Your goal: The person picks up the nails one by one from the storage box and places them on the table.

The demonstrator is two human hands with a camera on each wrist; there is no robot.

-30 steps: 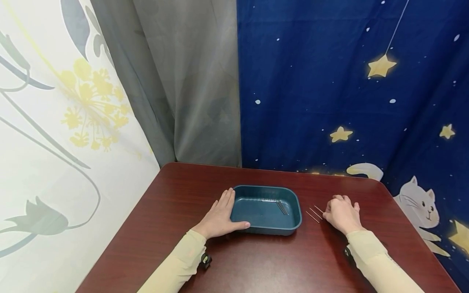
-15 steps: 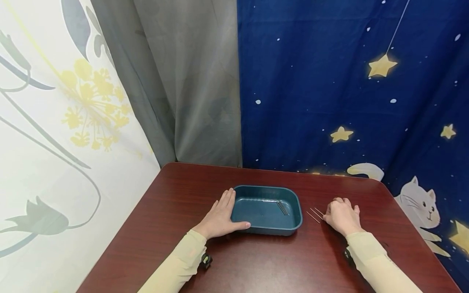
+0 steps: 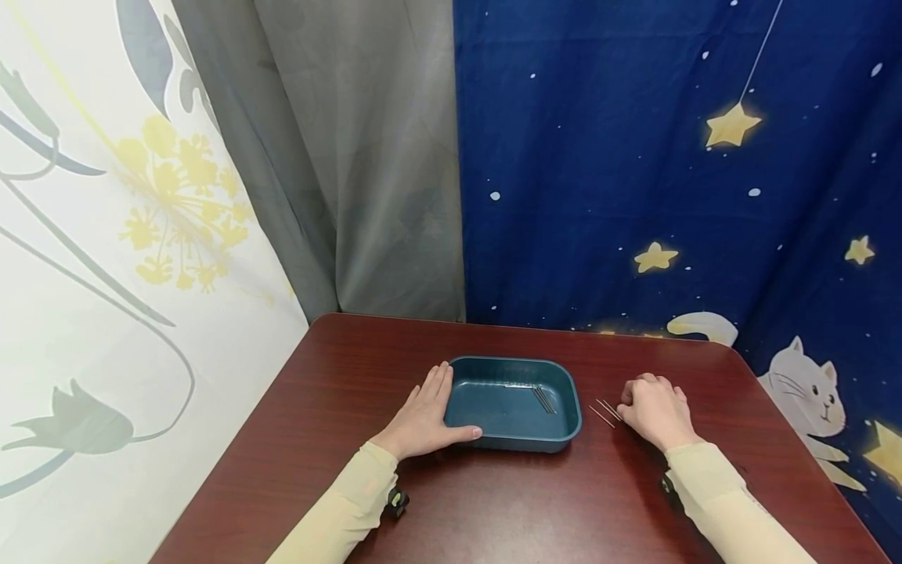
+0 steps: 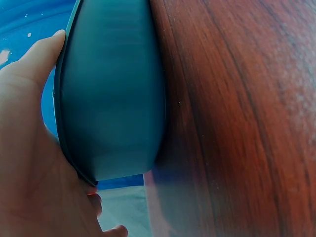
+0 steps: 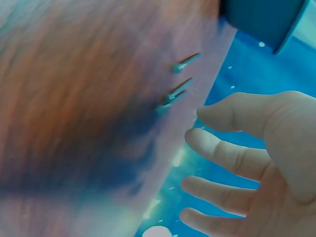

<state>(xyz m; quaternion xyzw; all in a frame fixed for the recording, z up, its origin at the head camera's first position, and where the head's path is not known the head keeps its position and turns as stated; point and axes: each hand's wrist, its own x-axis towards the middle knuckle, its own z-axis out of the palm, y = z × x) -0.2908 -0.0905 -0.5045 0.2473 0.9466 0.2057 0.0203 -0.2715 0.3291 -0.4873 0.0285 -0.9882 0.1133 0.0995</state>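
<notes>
In the head view a teal plastic tray (image 3: 514,444) stands on the table, with several thin metal rods (image 3: 543,399), nail-like, lying inside toward its right. My left hand (image 3: 421,419) rests on the tray's left end, fingers straight along the rim and thumb over the front edge. To the tray's right, loose nail-like rods (image 3: 602,416) lie on the wood. My right hand (image 3: 657,411) is just right of them. The right wrist view shows a pair of rods (image 5: 174,95) side by side and a single rod (image 5: 186,62) apart. Thumb and index tip are near them, with nothing between.
The dark red wooden table (image 3: 493,501) has a rounded far edge. Behind it hang a grey curtain (image 3: 395,196) and a blue star-patterned curtain (image 3: 599,157). A white floral curtain (image 3: 92,329) borders the left side.
The rod nearest my right hand has shifted left against its neighbour, so the two now lie close together. My right hand has moved only slightly; the left hand and tray stay put.
</notes>
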